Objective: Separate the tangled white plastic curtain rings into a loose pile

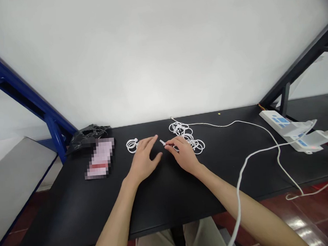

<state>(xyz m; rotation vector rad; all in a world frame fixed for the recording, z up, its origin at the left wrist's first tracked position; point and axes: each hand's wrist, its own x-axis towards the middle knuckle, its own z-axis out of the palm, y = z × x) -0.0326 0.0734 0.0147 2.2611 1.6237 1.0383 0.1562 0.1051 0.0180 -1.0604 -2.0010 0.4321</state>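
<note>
My right hand [183, 154] pinches a small white cable plug [162, 142] between thumb and fingertips, its tip pointing up and to the left. Behind and beside that hand lie several loose coils of thin white cable [200, 146]; the hand hides part of them. Facing the plug from the left, my left hand [144, 160] is open, thumb apart from the fingers, with nothing in it. Just beyond its knuckles rests a small coiled white cable [131, 145] on the black tabletop [170, 198].
On the left are a black plastic bag [88, 134] and a blurred-out pinkish item [100, 158]. A white power strip [291, 130] with a white adapter [314, 140] stands at right. A long white cord [240, 177] passes in front of my right forearm. A white panel [158, 55] rises behind.
</note>
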